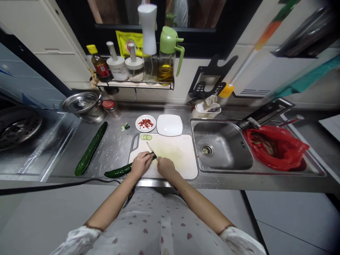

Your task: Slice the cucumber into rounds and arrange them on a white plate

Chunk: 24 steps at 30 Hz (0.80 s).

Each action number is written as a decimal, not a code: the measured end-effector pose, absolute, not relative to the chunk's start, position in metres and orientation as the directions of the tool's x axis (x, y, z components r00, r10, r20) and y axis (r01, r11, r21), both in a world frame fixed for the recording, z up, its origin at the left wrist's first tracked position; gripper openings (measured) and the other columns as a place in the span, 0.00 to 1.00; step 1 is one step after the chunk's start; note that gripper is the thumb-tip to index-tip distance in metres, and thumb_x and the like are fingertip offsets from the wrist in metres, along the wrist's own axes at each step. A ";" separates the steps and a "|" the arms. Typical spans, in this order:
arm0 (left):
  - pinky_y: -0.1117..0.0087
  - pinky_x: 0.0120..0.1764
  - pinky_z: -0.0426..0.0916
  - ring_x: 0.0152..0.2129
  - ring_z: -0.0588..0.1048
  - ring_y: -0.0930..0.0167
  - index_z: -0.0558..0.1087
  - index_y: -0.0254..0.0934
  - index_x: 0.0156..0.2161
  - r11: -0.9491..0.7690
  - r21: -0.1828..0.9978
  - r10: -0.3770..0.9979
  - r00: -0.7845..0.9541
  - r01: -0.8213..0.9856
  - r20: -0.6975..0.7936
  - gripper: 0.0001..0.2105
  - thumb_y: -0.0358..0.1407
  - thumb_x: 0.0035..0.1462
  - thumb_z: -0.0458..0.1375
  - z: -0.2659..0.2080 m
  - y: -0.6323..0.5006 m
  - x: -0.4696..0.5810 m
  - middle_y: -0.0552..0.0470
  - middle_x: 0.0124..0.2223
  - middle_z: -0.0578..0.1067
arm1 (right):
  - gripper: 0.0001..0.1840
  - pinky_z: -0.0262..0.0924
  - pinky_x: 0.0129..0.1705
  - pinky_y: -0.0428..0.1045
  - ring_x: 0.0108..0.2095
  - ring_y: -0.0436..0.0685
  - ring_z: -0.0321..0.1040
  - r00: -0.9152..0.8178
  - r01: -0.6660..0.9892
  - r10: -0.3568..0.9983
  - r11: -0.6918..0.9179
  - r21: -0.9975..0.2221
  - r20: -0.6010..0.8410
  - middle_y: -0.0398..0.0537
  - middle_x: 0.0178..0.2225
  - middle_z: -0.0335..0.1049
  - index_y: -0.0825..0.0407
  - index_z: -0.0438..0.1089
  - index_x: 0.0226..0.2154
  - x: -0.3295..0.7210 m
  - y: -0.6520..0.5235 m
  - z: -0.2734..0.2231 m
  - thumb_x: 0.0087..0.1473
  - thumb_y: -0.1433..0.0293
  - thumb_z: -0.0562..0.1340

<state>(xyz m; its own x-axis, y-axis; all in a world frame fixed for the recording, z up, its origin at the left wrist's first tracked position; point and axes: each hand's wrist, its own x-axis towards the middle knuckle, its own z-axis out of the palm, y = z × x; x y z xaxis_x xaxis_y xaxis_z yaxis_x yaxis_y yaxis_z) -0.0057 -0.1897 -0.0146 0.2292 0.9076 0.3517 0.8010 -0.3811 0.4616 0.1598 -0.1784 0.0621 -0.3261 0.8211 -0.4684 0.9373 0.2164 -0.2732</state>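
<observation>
A dark green cucumber (118,171) lies across the lower left of the white cutting board (183,152), one end past the board's edge. My left hand (141,163) is closed over it near its right end. In my right hand (166,167) is a kitchen knife (152,148), its blade pointing up and left beside that cucumber end. Whether the edge touches the cucumber I cannot tell. Several thin cucumber slices (146,137) lie at the board's upper left. Another whole cucumber (91,148) rests on the steel counter to the left.
Behind the board stand a plate of chopped red pieces (145,129) and a white dish (169,125). Cucumber scraps (123,128) lie on the counter. At the right are the sink (223,161) and a red plastic bag (276,156). A lidded pot (86,109) stands back left.
</observation>
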 end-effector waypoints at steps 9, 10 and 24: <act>0.67 0.43 0.69 0.39 0.72 0.70 0.76 0.42 0.44 -0.372 0.460 0.912 0.226 0.806 0.342 0.11 0.37 0.61 0.53 -0.014 -0.190 -0.006 0.49 0.42 0.76 | 0.16 0.60 0.39 0.49 0.42 0.59 0.71 -0.336 0.936 0.809 0.230 -0.267 -0.482 0.58 0.39 0.74 0.57 0.66 0.45 0.167 -0.184 0.059 0.58 0.75 0.48; 0.67 0.43 0.69 0.39 0.72 0.70 0.76 0.42 0.44 -0.372 0.461 0.912 0.225 0.806 0.342 0.11 0.37 0.61 0.53 -0.014 -0.190 -0.006 0.49 0.42 0.76 | 0.16 0.60 0.39 0.49 0.42 0.60 0.71 -0.336 0.937 0.803 0.230 -0.263 -0.492 0.58 0.39 0.74 0.57 0.67 0.45 0.170 -0.187 0.060 0.58 0.75 0.49; 0.67 0.42 0.69 0.39 0.72 0.70 0.76 0.42 0.44 -0.373 0.470 0.914 0.231 0.800 0.333 0.11 0.36 0.62 0.52 -0.014 -0.189 -0.005 0.49 0.42 0.76 | 0.15 0.60 0.38 0.49 0.41 0.59 0.72 -0.324 0.941 0.811 0.224 -0.254 -0.486 0.58 0.38 0.74 0.56 0.67 0.43 0.167 -0.188 0.054 0.58 0.76 0.49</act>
